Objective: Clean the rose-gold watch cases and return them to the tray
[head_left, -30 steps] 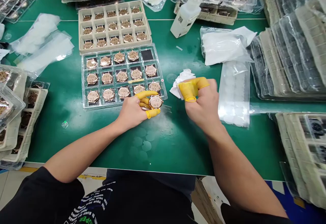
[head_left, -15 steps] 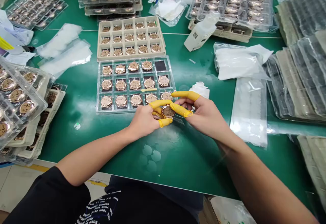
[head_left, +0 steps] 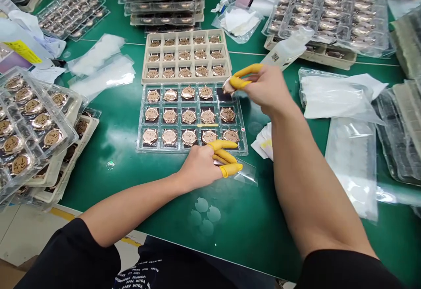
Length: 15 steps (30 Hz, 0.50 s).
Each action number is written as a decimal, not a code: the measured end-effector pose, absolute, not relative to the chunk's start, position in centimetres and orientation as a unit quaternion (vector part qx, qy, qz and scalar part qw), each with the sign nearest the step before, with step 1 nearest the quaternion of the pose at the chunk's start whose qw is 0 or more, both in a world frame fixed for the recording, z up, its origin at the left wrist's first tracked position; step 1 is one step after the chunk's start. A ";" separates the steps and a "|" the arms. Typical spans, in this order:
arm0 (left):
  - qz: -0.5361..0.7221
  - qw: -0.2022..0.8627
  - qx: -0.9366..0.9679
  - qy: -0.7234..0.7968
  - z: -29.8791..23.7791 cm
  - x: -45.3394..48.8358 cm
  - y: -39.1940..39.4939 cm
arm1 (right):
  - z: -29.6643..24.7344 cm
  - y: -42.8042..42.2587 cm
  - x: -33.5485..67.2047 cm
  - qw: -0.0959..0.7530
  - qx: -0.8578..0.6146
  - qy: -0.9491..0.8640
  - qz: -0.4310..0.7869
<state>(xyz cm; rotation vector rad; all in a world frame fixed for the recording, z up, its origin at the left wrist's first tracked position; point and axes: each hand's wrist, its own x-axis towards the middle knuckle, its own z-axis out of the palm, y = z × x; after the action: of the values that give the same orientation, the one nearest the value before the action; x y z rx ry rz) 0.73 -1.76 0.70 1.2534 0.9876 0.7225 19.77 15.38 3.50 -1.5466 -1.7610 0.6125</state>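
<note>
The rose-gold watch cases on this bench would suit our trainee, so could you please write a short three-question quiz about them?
1. True or false: the right hand pinches a rose-gold watch case between yellow finger cots.
2. In the clear plastic tray, where is the empty slot?
3. How many rows of cases does the beige tray hold?

Key: 1. True; 2. Top row, far right; 3. Three.

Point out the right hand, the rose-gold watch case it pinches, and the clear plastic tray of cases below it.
right hand (head_left: 263, 89), head view, back of the hand
rose-gold watch case (head_left: 228, 87), head view, edge showing beyond the fingertips
clear plastic tray (head_left: 139, 120), head view, left rim
</note>
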 end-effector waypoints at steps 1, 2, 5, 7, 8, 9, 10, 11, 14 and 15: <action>0.315 0.641 0.551 0.433 0.7 0.7 -1.8 | 3.0 15.9 19.6 0.324 -0.612 -0.679 0.243; 0.313 0.640 0.552 0.433 0.8 0.7 -1.8 | 2.6 16.1 19.4 0.302 -0.622 -0.684 0.234; 0.312 0.632 0.562 0.432 1.0 0.7 -1.8 | 1.5 16.1 18.6 0.316 -0.592 -0.728 0.139; 0.309 0.625 0.571 0.433 1.1 0.6 -1.8 | 0.4 16.2 17.6 0.343 -0.558 -0.747 0.113; 0.307 0.622 0.576 0.432 1.2 0.6 -1.8 | -0.3 16.4 17.1 0.344 -0.550 -0.753 0.113; 0.305 0.620 0.580 0.432 1.2 0.6 -1.8 | -1.0 16.6 16.5 0.337 -0.546 -0.758 0.116; 0.303 0.618 0.583 0.431 1.2 0.6 -1.8 | -1.6 16.8 15.9 0.333 -0.547 -0.759 0.118; 0.301 0.618 0.586 0.430 1.2 0.6 -1.8 | -2.2 17.0 15.4 0.334 -0.550 -0.756 0.119; 0.295 0.611 0.596 0.430 1.1 0.4 -1.8 | -3.1 17.2 14.2 0.356 -0.568 -0.731 0.127; 0.294 0.607 0.600 0.430 1.1 0.4 -1.8 | -2.9 17.2 13.8 0.356 -0.577 -0.723 0.132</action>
<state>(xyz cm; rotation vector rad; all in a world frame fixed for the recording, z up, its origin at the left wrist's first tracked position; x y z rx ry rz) 0.41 -1.78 1.05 1.3856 0.9945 0.6800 13.83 17.22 -2.95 -1.4904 -1.8663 0.3415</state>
